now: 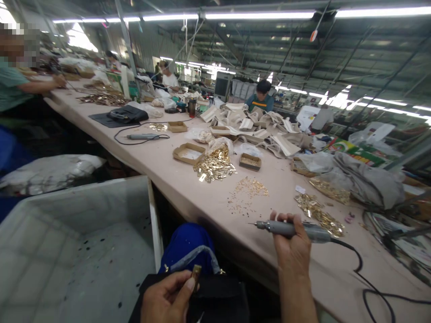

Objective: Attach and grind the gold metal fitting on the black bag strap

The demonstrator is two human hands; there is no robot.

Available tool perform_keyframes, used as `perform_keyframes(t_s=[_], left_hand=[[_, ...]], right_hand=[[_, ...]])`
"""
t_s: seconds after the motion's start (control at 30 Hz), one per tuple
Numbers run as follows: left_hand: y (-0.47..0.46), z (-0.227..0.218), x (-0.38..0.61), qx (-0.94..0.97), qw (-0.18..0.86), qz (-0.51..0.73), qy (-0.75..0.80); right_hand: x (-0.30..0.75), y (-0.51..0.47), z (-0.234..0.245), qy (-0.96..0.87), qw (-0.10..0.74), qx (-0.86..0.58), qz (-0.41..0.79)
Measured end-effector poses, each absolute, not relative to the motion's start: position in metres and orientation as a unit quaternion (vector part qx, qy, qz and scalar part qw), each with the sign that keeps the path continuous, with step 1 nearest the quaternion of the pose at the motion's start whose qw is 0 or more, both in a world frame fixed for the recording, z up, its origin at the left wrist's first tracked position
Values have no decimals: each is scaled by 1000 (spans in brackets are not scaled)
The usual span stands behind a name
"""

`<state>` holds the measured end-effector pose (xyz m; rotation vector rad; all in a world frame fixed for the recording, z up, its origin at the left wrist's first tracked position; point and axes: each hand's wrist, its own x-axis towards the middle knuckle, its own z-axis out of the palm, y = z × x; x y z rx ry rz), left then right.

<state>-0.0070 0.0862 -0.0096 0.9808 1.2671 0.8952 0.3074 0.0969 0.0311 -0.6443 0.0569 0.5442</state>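
Beside the white bin (117, 206), the left hand (166, 296) pinches a gold piece (195, 273), maybe metal, by a black bag (225, 296). Farther right of the bin, the right hand (293, 244) curls its fingers round a gray screwdriver (286, 229).

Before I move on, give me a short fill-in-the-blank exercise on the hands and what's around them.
1. The right hand holds a grey tool whose cord is ____ in colour.
2. The left hand pinches a small piece made of ____.
3. With the second tool on the table, the plainly visible tools of this kind number ____.
4. The large pile beside the cardboard trays is ____ in colour.

Missing words: black; metal; two; gold.
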Motion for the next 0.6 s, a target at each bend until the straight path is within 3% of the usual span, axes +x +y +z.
perform_keyframes(t_s=[0.27,0.6], left_hand=[[66,18,12,515,557,360,543],[55,21,15,525,542,365,546]], right_hand=[[202,49,83,-98,872,-364,313],[156,35,80,-220,842,-408,276]])
